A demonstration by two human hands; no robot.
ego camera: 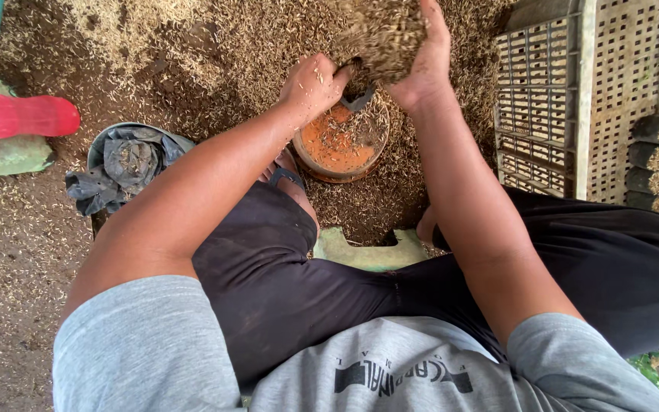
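— The bottle (pixel 20 115) at nine o'clock?
— Glossy, smooth red plastic.
— And the tub (pixel 341 149) near twelve?
— Matt orange plastic, dusted with rough, dry husks (pixel 192 46). The crate (pixel 573 99) at two: dull plastic lattice.
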